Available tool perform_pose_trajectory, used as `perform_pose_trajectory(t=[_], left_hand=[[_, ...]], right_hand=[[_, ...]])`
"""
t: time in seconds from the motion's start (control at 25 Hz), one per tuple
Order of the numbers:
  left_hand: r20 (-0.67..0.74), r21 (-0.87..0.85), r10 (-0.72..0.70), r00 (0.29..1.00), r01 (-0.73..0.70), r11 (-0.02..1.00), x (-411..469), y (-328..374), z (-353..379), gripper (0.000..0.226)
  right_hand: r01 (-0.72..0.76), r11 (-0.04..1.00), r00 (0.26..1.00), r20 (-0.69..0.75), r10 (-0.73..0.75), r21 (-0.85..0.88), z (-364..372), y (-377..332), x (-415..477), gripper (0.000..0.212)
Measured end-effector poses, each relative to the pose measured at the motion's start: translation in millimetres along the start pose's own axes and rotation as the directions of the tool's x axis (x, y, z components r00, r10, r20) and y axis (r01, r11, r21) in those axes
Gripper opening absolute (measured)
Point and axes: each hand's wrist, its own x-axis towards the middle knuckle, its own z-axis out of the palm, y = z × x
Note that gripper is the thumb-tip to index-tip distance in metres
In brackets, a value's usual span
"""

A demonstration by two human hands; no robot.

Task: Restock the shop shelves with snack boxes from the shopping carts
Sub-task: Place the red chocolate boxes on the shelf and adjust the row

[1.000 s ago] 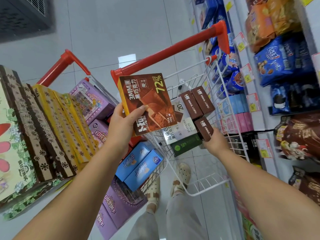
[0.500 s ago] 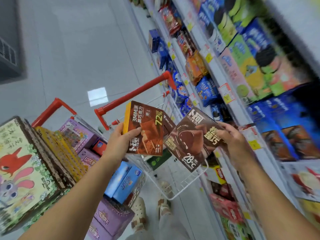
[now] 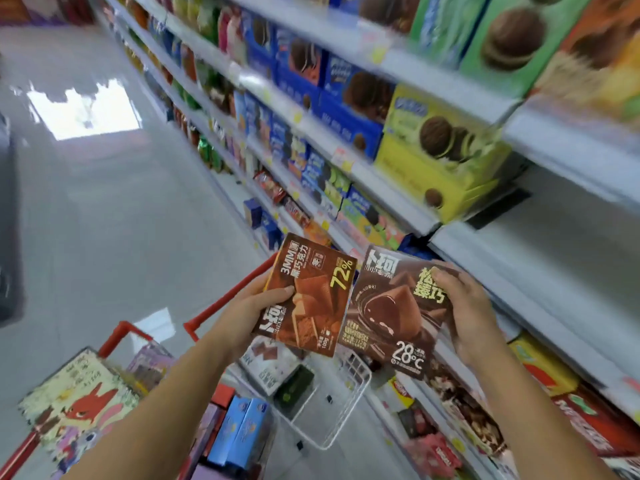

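My left hand (image 3: 249, 306) grips a brown 72% chocolate box (image 3: 311, 299) by its left edge. My right hand (image 3: 464, 306) holds a darker 28°C chocolate box (image 3: 388, 327) by its right side. Both boxes are raised side by side, faces toward me, in front of the shelves (image 3: 519, 271) on the right. Below them stands a white wire cart (image 3: 346, 410) with a red handle (image 3: 221, 303), still holding a few boxes (image 3: 273, 368).
A second red-handled cart (image 3: 121, 330) at the lower left is packed with cartoon-print, purple and blue boxes (image 3: 239, 431). Shelves full of cookie boxes (image 3: 440, 161) run along the right. A bare white shelf stretch (image 3: 571, 244) lies just beyond my right hand. Grey tiled aisle floor lies to the left.
My right hand took a dark chocolate box out of the white cart and lifted it. Both hands rose with their boxes, and my view swung up from the carts toward the shelves.
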Motion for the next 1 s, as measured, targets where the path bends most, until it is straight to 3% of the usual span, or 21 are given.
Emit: perform_pose_trajectory(t=[0.12,0.28,0.32,0.44,0.48,0.52,0.6,0.68,0.88,1.0], left_hand=[[0.114,0.008,0.044,0.992,-0.046,0.999,-15.0,41.0,46.8,0.043],[0.228,0.067,0.149,0.962,-0.168,0.983,-37.1,85.2,111.6,0.067],[0.257,0.08,0.162,0.953,-0.188,0.979,-44.0,93.3,125.4,0.071],[0.33,0.085,0.217,0.919,-0.258,0.962,-69.3,110.8,175.5,0.08],[0.353,0.092,0.237,0.905,-0.285,0.954,-78.1,115.0,193.9,0.083],[0.38,0.096,0.253,0.89,-0.31,0.946,-87.8,117.7,213.7,0.08],[0.425,0.066,0.291,0.857,-0.35,0.934,-109.7,118.7,260.0,0.051],[0.452,0.027,0.314,0.835,-0.364,0.931,-131.0,116.9,304.3,0.029],[0.546,-0.065,0.378,0.748,-0.412,0.909,-173.4,108.2,404.0,0.022],[0.59,-0.045,0.374,0.716,-0.433,0.9,-192.5,107.9,447.6,0.022]], right_hand=[[0.085,0.996,0.988,-0.128,-0.083,0.015,-20.7,-49.5,-38.4,0.012],[0.23,0.972,0.945,-0.248,-0.212,0.045,-67.5,-109.1,-81.0,0.019],[0.248,0.967,0.938,-0.261,-0.227,0.05,-80.8,-118.5,-90.4,0.026],[0.281,0.951,0.928,-0.291,-0.233,0.131,-125.4,-145.4,-124.1,0.075],[0.317,0.937,0.914,-0.309,-0.261,0.146,-141.3,-154.5,-137.3,0.079],[0.359,0.919,0.898,-0.328,-0.294,0.16,-158.0,-162.8,-149.5,0.077],[0.425,0.887,0.865,-0.372,-0.338,0.18,-196.9,-179.6,-176.2,0.073],[0.476,0.86,0.833,-0.409,-0.373,0.186,-234.0,-195.6,-202.9,0.049],[0.549,0.82,0.776,-0.465,-0.427,0.163,-325.4,-225.8,-258.6,0.022],[0.572,0.807,0.744,-0.504,-0.438,0.143,-366.9,-240.5,-276.5,0.017]])
